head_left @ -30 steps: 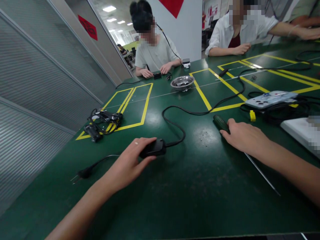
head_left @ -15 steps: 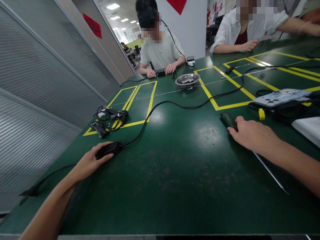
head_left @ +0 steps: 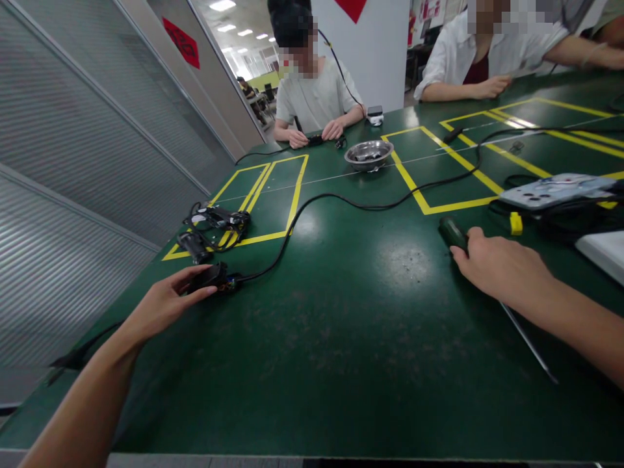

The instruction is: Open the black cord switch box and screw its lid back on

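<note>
At the left of the head view, my left hand (head_left: 173, 292) grips the black casing of a power adapter (head_left: 208, 278) between thumb and fingers. The casing looks raised at its right end, where small coloured inner parts (head_left: 230, 282) show by the cable (head_left: 258, 273). To the right, my right hand (head_left: 507, 263) is closed on a screwdriver (head_left: 452, 234) with a dark green handle. Its metal shaft passes under my hand and points toward the near right, low over the table.
Bundled black cables (head_left: 221, 221) lie beyond my left hand. A metal bowl (head_left: 369, 156) with small dark pieces stands farther back. At the right are a pale blue phone-like case (head_left: 550, 190), a yellow piece (head_left: 515, 223) and a white box (head_left: 604, 250). Two people sit across the green table (head_left: 336, 364).
The adapter's casing has come up at its cable end, and inner parts now show there. My right hand still holds the screwdriver in nearly the same spot.
</note>
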A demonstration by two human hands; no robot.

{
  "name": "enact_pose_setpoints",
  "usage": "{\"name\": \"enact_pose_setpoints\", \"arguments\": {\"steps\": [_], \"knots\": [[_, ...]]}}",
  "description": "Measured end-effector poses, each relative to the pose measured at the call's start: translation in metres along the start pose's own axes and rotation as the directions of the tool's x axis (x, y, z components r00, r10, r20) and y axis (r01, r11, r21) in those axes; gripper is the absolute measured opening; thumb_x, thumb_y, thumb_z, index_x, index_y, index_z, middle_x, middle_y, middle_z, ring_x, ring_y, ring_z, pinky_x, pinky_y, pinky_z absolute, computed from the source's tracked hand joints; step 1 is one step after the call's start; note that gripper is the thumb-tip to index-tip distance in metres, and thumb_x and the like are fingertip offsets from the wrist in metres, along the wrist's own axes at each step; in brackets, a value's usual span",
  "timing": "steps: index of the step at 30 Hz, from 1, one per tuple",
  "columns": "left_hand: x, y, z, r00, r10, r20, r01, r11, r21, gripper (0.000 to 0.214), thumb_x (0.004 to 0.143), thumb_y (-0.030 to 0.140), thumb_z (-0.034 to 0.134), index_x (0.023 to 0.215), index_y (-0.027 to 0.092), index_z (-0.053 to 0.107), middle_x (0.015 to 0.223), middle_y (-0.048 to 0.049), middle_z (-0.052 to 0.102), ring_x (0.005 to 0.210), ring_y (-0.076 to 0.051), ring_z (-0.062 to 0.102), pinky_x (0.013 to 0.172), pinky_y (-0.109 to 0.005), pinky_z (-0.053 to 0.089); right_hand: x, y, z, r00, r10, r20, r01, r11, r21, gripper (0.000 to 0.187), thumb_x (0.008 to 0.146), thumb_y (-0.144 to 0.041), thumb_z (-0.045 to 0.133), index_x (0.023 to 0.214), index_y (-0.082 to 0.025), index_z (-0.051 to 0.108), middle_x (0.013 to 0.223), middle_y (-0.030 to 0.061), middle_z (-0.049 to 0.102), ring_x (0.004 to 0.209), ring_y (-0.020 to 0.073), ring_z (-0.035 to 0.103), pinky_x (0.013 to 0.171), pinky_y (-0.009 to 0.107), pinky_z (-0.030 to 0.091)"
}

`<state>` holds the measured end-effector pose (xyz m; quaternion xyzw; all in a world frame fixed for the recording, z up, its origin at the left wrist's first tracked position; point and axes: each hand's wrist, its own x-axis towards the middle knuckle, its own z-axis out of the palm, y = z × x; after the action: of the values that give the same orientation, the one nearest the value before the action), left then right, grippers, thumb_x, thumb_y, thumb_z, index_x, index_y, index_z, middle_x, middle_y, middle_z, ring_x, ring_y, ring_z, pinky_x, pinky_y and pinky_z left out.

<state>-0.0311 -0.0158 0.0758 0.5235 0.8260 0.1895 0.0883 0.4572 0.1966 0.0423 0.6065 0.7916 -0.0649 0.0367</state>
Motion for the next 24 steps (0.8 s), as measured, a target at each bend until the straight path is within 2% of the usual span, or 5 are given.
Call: {"name": "enact_pose_setpoints", "arguments": {"steps": [8, 12, 16, 19, 24], "knots": [[-0.005, 0.033, 0.023, 0.997, 0.07, -0.045, -0.07, 0.998, 0.004, 0.058, 0.092, 0.066, 0.04, 0.131, 0.025, 0.05, 0.118, 0.0004, 0.065, 0.107, -0.025, 0.06, 0.101, -0.048, 0.045, -0.025, -0.034, -0.021, 0.951, -0.158, -0.266, 0.201, 0.969, 0.143, 0.061, 0.091, -0.059, 0.031, 0.122, -0.013, 0.056, 0.088, 0.016, 0.066, 0.073, 0.0291, 0.063, 0.06, 0.046, 0.05], [-0.022, 0.096, 0.05, 0.939, 0.321, 0.127, -0.298, 0.939, -0.172, 0.049, 0.097, 0.048, 0.043, 0.141, 0.026, 0.04, 0.134, -0.0062, 0.055, 0.121, -0.026, 0.055, 0.104, -0.045, 0.044, -0.042, -0.079, -0.009, 0.878, -0.474, -0.067, 0.398, 0.643, 0.654, 0.063, 0.085, -0.06, 0.052, 0.136, -0.024, 0.049, 0.116, 0.0107, 0.065, 0.093, 0.0232, 0.064, 0.079, 0.043, 0.054], [-0.032, 0.156, 0.088, 0.861, 0.474, 0.183, -0.372, 0.834, -0.408, 0.049, 0.1, 0.038, 0.04, 0.146, 0.026, 0.029, 0.126, -0.0098, 0.058, 0.113, -0.023, 0.059, 0.098, -0.042, 0.049, -0.044, -0.113, 0.006, 0.839, -0.543, 0.024, 0.118, 0.225, 0.967, 0.071, 0.08, -0.052, 0.065, 0.14, -0.02, 0.045, 0.129, 0.0115, 0.061, 0.107, 0.0216, 0.063, 0.096, 0.042, 0.05], [-0.033, 0.186, 0.108, 0.834, 0.516, 0.196, -0.37, 0.786, -0.494, 0.043, 0.1, 0.037, 0.039, 0.141, 0.024, 0.033, 0.132, -0.0103, 0.055, 0.12, -0.023, 0.055, 0.104, -0.043, 0.046, -0.036, -0.121, 0.011, 0.873, -0.487, 0.027, -0.068, -0.065, 0.996, 0.047, 0.078, -0.036, 0.071, 0.121, -0.018, 0.06, 0.119, 0.0095, 0.066, 0.11, 0.0199, 0.062, 0.105, 0.041, 0.044], [-0.018, 0.183, 0.104, 0.787, 0.56, 0.258, -0.429, 0.798, -0.423, 0.05, 0.099, 0.041, 0.042, 0.144, 0.026, 0.028, 0.14, -0.0096, 0.049, 0.121, -0.022, 0.054, 0.104, -0.038, 0.045, -0.019, -0.105, 0.015, 0.911, -0.403, 0.083, -0.189, -0.23, 0.955, 0.032, 0.081, -0.033, 0.069, 0.107, -0.017, 0.061, 0.113, 0.0091, 0.068, 0.107, 0.0199, 0.064, 0.105, 0.042, 0.045]]}}
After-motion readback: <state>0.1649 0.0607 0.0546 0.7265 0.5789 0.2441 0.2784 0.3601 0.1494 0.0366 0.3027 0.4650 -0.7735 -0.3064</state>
